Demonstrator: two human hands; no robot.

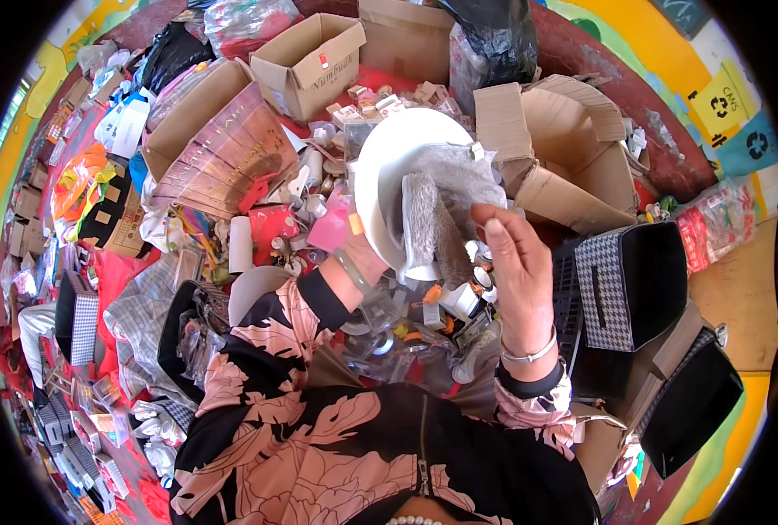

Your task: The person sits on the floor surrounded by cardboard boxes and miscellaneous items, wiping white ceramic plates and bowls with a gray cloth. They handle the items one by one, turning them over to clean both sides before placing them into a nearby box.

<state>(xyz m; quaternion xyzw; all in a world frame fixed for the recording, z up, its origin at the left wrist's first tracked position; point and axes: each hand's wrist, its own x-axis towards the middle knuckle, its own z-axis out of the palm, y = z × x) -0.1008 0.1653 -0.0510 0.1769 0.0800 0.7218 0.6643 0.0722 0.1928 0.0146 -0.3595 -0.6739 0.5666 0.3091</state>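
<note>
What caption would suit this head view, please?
Left hand holding a round white item, right hand touching grey fluffy cloth, among cardboard boxes.

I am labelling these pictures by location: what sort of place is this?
Perhaps a recycling sorting area: a yellow sign with recycling arrows, open cardboard boxes and a heap of mixed small items.

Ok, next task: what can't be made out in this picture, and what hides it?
- Left hand, head view: its fingers are mostly hidden behind the white bowl-shaped container.
- Inside of that container, head view: partly covered by the grey fuzzy cloth.
- Black plastic bag, head view: cut off by the top edge.
- Houndstooth bin, head view: its dark interior shows no detail.
</note>
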